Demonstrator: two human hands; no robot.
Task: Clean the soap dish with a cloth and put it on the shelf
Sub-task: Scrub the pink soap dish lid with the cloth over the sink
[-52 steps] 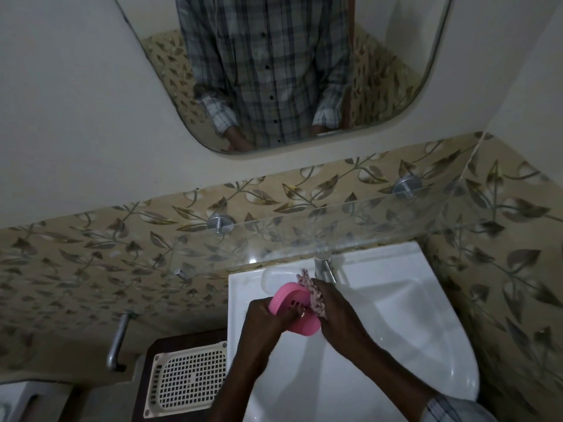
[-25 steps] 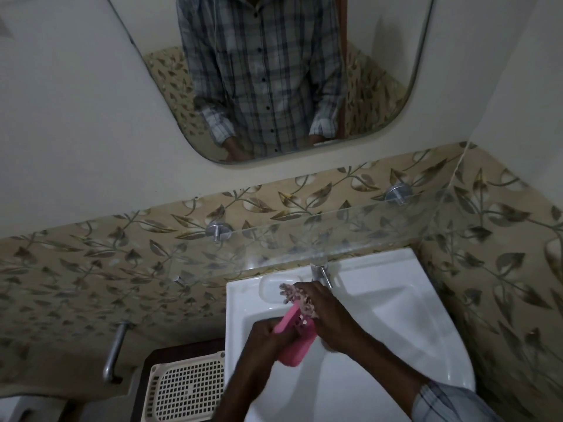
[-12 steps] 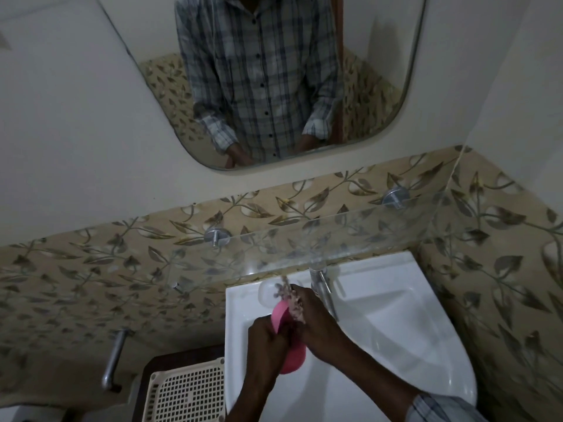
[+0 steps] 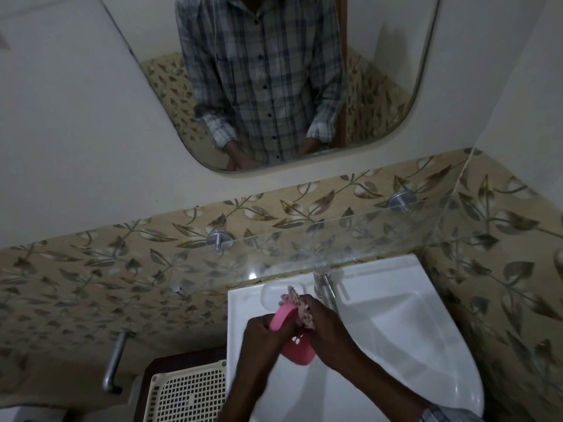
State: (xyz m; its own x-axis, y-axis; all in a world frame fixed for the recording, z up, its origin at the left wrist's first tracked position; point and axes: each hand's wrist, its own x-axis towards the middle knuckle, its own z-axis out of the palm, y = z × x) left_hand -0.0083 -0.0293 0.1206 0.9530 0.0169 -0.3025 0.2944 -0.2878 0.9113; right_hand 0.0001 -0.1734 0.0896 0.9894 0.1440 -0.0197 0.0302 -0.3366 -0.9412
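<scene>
Two hands: you have both of them meeting over the white basin (image 4: 396, 345), each with its own job.
Left hand (image 4: 263, 332): clenched around the upper part of the pink soap dish (image 4: 297, 348), fingers wrapped over its rim, so the dish stays put while the other hand works on it.
Right hand (image 4: 327, 325): closed on a bunched patterned cloth (image 4: 300, 306), pressing the wad against the dish; a tuft of cloth pokes out above your fingers.
Soap dish position: held in the air between your palms, tilted on edge, its lower rounded end showing below your hands. It is over the basin, not resting in it; probably so that any drips or grime fall into the basin.
Tilt: likely chosen to give the cloth access to the inner face, though that face is mostly hidden by your hands.
Glass shelf (image 4: 304, 254): fixed to the leaf-patterned tiles on round metal mounts (image 4: 220, 238), just above the basin's back edge; nothing appears to stand on it.
Tap (image 4: 325, 284): just beside your right hand, at the basin's back edge.
Stage: wiping looks to be under way; the placing step is not yet done.
Next move: you would need to lift the dish up and forward, and set it flat on the glass.
Risk: a wet plastic dish may slide on smooth glass.
</scene>
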